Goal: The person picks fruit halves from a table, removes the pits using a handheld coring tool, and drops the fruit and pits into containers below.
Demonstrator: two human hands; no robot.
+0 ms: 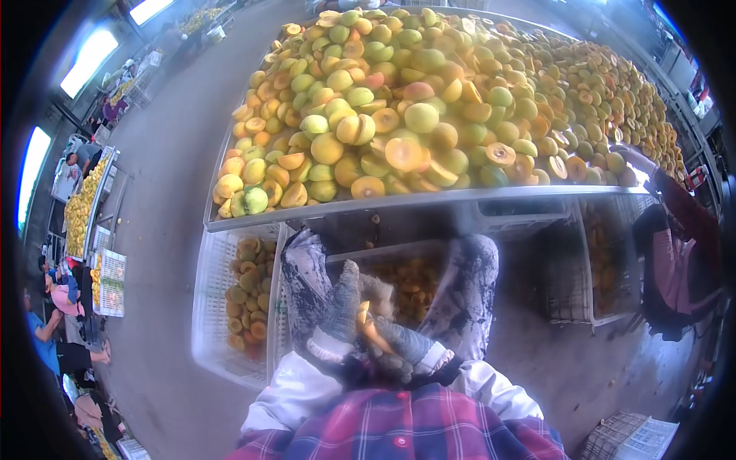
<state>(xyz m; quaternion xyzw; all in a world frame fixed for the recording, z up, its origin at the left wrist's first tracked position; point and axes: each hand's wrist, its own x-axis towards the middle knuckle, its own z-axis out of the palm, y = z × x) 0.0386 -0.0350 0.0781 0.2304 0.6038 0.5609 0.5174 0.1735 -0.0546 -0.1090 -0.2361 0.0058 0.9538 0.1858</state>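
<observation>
Both of my hands wear grey-blue work gloves and are close together in front of my lap, between my knees. A yellow-orange peach piece (373,331) is between them. My left hand (343,307) points upward and presses against the piece, its fingers partly blurred. My right hand (406,346) reaches in from the right with its fingers closed around the lower end of the piece. Whether a small tool is also held cannot be made out. Just ahead, a metal-edged table (330,209) bears a large heap of whole and halved peaches (422,119).
A white crate (205,330) of peach halves stands left of my legs. Another container of peaches (410,287) sits between my knees. A co-worker's arm (682,207) reaches onto the table at right, near more crates (571,287). Other people work along the far left.
</observation>
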